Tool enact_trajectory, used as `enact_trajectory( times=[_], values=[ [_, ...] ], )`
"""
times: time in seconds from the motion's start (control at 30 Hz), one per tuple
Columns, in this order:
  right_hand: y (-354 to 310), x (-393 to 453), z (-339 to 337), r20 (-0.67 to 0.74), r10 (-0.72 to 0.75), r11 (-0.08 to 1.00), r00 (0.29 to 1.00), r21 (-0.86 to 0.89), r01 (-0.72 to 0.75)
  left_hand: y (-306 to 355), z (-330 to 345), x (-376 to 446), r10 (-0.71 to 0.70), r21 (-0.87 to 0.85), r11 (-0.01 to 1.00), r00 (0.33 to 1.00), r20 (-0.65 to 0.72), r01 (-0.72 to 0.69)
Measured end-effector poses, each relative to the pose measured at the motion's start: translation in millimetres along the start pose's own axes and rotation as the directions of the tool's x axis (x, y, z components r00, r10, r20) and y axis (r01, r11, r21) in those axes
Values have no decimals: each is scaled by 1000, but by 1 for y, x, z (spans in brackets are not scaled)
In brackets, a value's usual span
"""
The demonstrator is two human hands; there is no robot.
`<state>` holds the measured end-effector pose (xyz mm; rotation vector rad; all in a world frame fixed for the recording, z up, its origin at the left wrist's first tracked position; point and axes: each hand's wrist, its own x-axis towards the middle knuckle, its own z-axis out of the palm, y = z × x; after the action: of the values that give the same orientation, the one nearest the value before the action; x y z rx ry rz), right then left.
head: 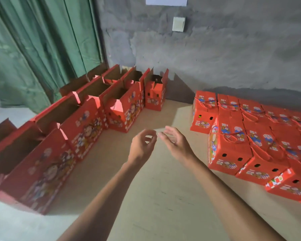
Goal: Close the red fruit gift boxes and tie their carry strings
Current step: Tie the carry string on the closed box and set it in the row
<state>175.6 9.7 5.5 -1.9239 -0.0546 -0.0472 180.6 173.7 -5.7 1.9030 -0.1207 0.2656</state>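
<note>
— Where are the boxes placed?
— Open boxes point(122, 108) are lined along the left, flaps raised, the row running toward the wall point(215, 58); closed boxes point(233, 150) are grouped at right.

— And the hands?
— The left hand point(142, 145), fingers loosely curled, and the right hand point(175, 141), fingers relaxed, are held empty above the cardboard sheet point(155, 188) between both groups.

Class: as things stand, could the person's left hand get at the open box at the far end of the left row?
Probably yes: the left hand holds nothing, and only bare floor lies between it and the far open box.
</note>
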Motion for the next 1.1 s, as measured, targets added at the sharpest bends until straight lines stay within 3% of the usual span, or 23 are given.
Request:
enact_trajectory(
  times=[0.2,0.43,0.7,0.87,1.1],
  values=[
    [-20,79,65,-98,23,999,995,-45,-28,-41,-56,86,36,32,999,998,58,-38],
    [-39,194,63,-212,44,996,976,-69,-60,-37,-61,205,116,44,991,984,133,-123],
    [-24,349,29,-411,59,978,910,-158,-135,-33,-13,353,190,211,944,941,281,-253],
    [19,436,22,-429,112,958,896,-193,-211,-86,30,433,94,317,928,945,314,-198],
    [86,536,26,-419,62,896,906,-376,-235,-160,96,535,97,523,791,909,404,-317]
  ],
)
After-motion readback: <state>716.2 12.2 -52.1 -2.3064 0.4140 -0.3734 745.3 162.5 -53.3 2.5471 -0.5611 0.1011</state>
